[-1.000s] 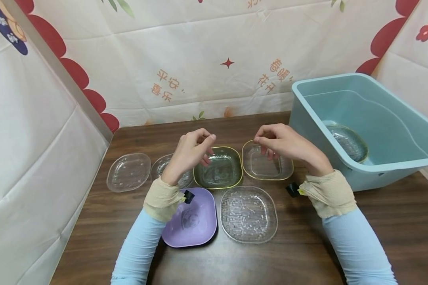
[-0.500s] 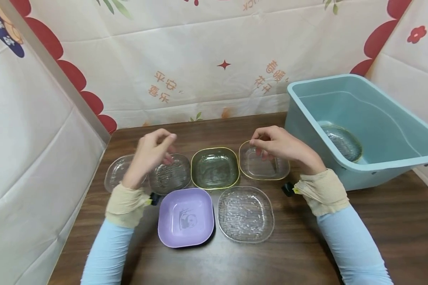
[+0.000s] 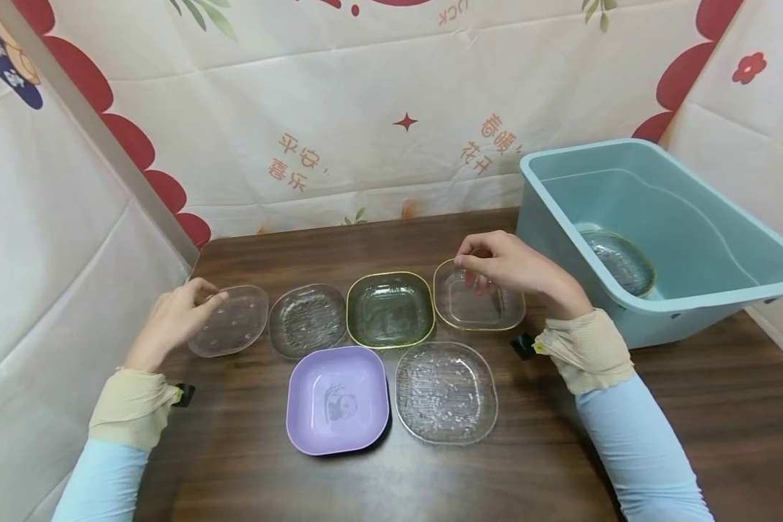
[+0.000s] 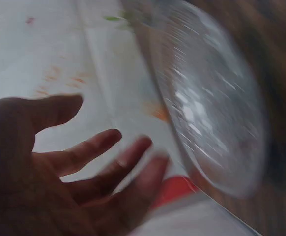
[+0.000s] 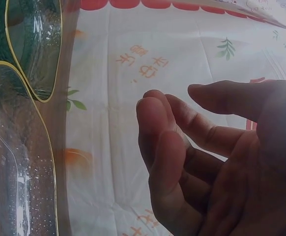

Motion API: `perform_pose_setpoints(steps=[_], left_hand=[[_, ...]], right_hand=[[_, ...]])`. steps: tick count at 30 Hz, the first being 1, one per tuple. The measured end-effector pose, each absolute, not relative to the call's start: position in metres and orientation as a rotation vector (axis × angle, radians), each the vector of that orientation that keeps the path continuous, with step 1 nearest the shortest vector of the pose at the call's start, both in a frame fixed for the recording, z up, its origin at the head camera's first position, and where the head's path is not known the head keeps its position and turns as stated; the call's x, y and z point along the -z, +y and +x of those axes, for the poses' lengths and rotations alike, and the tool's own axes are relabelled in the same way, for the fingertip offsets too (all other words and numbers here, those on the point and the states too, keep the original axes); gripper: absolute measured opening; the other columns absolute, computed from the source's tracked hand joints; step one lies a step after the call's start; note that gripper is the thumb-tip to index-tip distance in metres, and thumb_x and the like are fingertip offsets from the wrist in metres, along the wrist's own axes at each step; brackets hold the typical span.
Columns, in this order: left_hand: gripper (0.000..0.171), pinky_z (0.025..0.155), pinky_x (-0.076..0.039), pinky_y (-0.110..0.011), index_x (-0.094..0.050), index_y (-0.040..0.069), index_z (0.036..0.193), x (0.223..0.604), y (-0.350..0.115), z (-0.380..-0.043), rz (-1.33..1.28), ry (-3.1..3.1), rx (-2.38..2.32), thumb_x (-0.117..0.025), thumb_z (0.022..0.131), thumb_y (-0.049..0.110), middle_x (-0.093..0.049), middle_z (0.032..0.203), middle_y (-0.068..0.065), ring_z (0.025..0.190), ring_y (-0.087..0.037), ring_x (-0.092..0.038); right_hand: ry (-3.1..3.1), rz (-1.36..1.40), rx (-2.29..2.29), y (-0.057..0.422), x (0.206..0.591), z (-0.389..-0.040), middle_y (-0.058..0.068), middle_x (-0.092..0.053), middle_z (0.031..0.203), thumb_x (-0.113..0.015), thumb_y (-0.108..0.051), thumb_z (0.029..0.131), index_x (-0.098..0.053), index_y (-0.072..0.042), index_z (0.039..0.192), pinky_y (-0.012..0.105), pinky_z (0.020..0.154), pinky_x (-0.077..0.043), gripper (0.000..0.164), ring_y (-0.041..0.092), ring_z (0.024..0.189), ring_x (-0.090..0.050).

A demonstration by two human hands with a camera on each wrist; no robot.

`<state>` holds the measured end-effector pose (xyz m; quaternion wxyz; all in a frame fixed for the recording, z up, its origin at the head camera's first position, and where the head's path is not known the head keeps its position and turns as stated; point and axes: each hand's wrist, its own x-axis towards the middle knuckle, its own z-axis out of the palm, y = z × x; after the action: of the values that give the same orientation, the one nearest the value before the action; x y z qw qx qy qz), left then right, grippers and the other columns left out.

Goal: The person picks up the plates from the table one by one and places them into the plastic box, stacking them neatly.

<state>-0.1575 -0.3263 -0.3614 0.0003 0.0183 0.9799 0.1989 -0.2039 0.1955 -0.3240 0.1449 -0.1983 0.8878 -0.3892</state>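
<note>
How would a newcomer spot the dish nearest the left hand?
From the blue-green tub at the head view's right, follow the back row of dishes left to its far end. The clear dish there lies by the left hand. Unlike the heavily textured dish beside it, this one's base shows only a few scattered small spots.

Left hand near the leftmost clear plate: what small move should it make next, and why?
Perhaps the left hand should move in and pinch the leftmost clear plate by its edge. The head view shows the hand at that plate's left side; the left wrist view shows its fingers apart, holding nothing.
</note>
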Motion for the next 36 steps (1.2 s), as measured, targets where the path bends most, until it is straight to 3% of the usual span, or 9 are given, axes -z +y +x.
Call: perform_pose_setpoints(steps=[5,9,13,16,18,23,29,33,36], left_hand=[[0.062,0.093,-0.046,-0.068,-0.052,-0.009,0.133,0.378,-0.354,-0.155,-0.043,2.989,-0.467,-0.059,0.101,0.044,-0.056,0.129,-0.039,0.12,-0.058,-0.051],[0.067,0.095,-0.046,-0.069,-0.053,-0.014,0.131,0.387,-0.364,-0.159,-0.152,2.904,-0.446,-0.063,0.098,0.044,-0.056,0.131,-0.041,0.121,-0.062,-0.05],[0.054,0.079,-0.061,-0.052,-0.059,-0.015,0.12,0.399,-0.37,-0.166,-0.236,2.822,-0.581,-0.068,0.096,0.033,-0.064,0.106,-0.036,0.089,-0.042,-0.071],[0.043,0.064,-0.065,-0.037,-0.053,-0.016,0.117,0.407,-0.375,-0.169,-0.304,2.72,-0.803,-0.067,0.097,0.019,-0.062,0.094,-0.027,0.064,-0.018,-0.072],[0.039,0.061,-0.065,-0.032,-0.049,-0.016,0.118,0.41,-0.377,-0.169,-0.34,2.676,-0.906,-0.064,0.097,0.013,-0.062,0.09,-0.022,0.057,-0.011,-0.07],[0.036,0.059,-0.06,-0.024,-0.052,-0.016,0.122,0.411,-0.379,-0.168,-0.297,2.734,-0.847,-0.061,0.099,0.01,-0.071,0.078,-0.013,0.055,-0.009,-0.07],[0.038,0.061,-0.065,-0.032,-0.042,-0.02,0.131,0.405,-0.378,-0.166,-0.318,2.67,-1.116,-0.05,0.099,-0.002,-0.071,0.075,-0.005,0.057,-0.012,-0.072],[0.04,0.061,-0.065,-0.033,-0.04,-0.022,0.134,0.4,-0.381,-0.164,-0.293,2.754,-1.13,-0.044,0.098,-0.003,-0.072,0.08,-0.011,0.057,-0.01,-0.071],[0.041,0.06,-0.065,-0.034,-0.042,-0.022,0.134,0.396,-0.381,-0.164,-0.272,2.844,-1.089,-0.044,0.098,-0.001,-0.072,0.09,-0.027,0.056,-0.01,-0.072]], right_hand=[[2.538,-0.58,1.109,0.194,0.324,-0.204,0.016,-0.072,0.087,-0.058,-0.025,0.107,-0.069,-0.008,0.107,0.034,0.058,-0.059,0.02,0.022,0.067,-0.068],[2.534,-0.578,1.105,0.192,0.324,-0.202,0.013,-0.072,0.086,-0.058,-0.025,0.107,-0.069,-0.009,0.108,0.035,0.057,-0.058,0.02,0.023,0.067,-0.068],[2.532,-0.57,1.098,0.19,0.325,-0.2,0.012,-0.071,0.083,-0.059,-0.027,0.106,-0.069,-0.009,0.107,0.036,0.054,-0.057,0.021,0.027,0.066,-0.067],[2.528,-0.579,1.092,0.188,0.326,-0.2,0.013,-0.07,0.082,-0.059,-0.028,0.106,-0.069,-0.009,0.106,0.035,0.053,-0.056,0.022,0.029,0.065,-0.067],[2.523,-0.587,1.089,0.187,0.327,-0.201,0.012,-0.07,0.081,-0.058,-0.027,0.107,-0.069,-0.008,0.107,0.036,0.054,-0.056,0.022,0.029,0.064,-0.067],[2.53,-0.579,1.081,0.186,0.327,-0.201,0.013,-0.069,0.08,-0.058,-0.026,0.107,-0.068,-0.008,0.107,0.037,0.057,-0.058,0.021,0.031,0.064,-0.067],[2.526,-0.581,1.083,0.186,0.327,-0.201,0.012,-0.07,0.082,-0.057,-0.026,0.107,-0.069,-0.009,0.109,0.039,0.059,-0.059,0.021,0.03,0.064,-0.068],[2.525,-0.576,1.081,0.186,0.327,-0.201,0.011,-0.071,0.082,-0.057,-0.026,0.107,-0.069,-0.009,0.11,0.038,0.059,-0.058,0.021,0.028,0.065,-0.069],[2.524,-0.571,1.082,0.186,0.328,-0.201,0.013,-0.071,0.083,-0.057,-0.026,0.107,-0.069,-0.009,0.11,0.039,0.059,-0.059,0.021,0.026,0.063,-0.068]])
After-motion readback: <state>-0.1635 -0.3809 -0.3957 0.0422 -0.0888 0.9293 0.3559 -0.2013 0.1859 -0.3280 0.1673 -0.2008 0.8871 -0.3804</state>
